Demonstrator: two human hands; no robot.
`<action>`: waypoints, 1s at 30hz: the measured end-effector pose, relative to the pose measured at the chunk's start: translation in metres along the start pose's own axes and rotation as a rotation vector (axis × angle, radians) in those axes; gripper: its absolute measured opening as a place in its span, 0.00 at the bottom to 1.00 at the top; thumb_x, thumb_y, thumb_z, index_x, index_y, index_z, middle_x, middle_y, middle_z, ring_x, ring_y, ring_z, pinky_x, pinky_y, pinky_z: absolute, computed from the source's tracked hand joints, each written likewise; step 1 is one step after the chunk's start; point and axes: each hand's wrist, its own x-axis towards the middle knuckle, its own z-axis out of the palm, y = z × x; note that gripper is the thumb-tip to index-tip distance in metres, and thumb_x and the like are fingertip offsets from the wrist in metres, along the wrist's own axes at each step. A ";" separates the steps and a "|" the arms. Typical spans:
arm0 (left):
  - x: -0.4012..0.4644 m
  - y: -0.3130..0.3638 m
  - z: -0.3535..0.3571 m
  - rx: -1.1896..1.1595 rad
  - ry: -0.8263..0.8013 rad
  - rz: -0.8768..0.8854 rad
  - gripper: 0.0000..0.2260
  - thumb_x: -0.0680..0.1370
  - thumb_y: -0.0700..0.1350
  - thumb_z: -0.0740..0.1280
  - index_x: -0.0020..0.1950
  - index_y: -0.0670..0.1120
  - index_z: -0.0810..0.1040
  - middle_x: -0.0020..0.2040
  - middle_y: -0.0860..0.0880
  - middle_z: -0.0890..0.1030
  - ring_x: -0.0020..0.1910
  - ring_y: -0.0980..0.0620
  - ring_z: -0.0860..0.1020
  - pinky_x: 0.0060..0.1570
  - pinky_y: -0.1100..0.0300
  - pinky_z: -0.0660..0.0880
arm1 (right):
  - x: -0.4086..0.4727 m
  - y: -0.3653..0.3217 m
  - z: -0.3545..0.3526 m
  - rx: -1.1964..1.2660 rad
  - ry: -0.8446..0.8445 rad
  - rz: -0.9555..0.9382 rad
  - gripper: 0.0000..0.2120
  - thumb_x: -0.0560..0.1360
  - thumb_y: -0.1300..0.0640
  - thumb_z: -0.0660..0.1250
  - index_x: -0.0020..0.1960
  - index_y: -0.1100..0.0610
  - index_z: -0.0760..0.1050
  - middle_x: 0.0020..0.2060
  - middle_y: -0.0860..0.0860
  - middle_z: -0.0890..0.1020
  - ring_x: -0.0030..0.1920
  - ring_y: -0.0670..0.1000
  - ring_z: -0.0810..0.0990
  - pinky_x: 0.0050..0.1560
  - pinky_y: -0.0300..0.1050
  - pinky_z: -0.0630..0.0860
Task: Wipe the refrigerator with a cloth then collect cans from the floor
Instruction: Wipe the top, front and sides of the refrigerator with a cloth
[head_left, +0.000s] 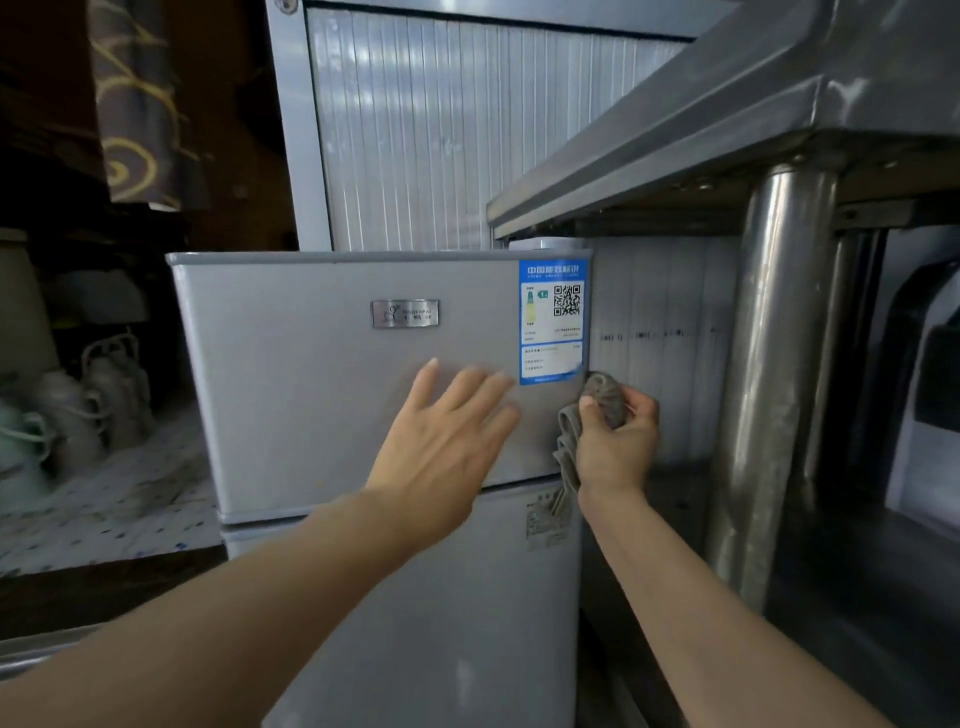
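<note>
Wiping step in hand: right hand (615, 441) gripping grey cloth (602, 397) at refrigerator (322, 384) door's right edge; left hand (441, 441) flat, fingers spread, bracing door; next, probably sweeping cloth across; no cans visible.

Both arms reach forward, bare. Left hand (447, 441) is spread flat, fingers straight and a bit blurry, looks like the palm's pressing. Right hand (618, 441) is curled tight, thumb on top, gripping something, wrist bent slightly inward.

steel table (649, 150) beside ribbed panel (467, 130)
</note>
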 end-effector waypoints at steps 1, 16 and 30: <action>0.008 -0.009 -0.007 0.021 0.041 -0.052 0.28 0.63 0.40 0.71 0.62 0.47 0.71 0.69 0.44 0.69 0.67 0.43 0.67 0.66 0.40 0.62 | 0.004 -0.009 0.007 -0.007 0.004 -0.010 0.14 0.74 0.63 0.67 0.46 0.46 0.67 0.46 0.53 0.79 0.41 0.51 0.81 0.31 0.37 0.79; 0.036 -0.065 -0.040 0.026 -0.047 -0.220 0.33 0.70 0.43 0.67 0.71 0.48 0.54 0.76 0.45 0.46 0.73 0.42 0.48 0.69 0.40 0.49 | 0.019 -0.103 0.071 -0.021 0.006 0.058 0.12 0.79 0.63 0.60 0.52 0.48 0.60 0.53 0.55 0.76 0.47 0.52 0.82 0.36 0.41 0.80; 0.023 -0.095 -0.064 -0.323 -0.031 -0.313 0.29 0.75 0.43 0.63 0.72 0.49 0.55 0.77 0.49 0.51 0.75 0.50 0.49 0.71 0.44 0.46 | -0.053 -0.138 0.083 -0.123 -0.103 -0.202 0.13 0.77 0.63 0.63 0.56 0.48 0.68 0.54 0.50 0.77 0.49 0.43 0.79 0.44 0.30 0.77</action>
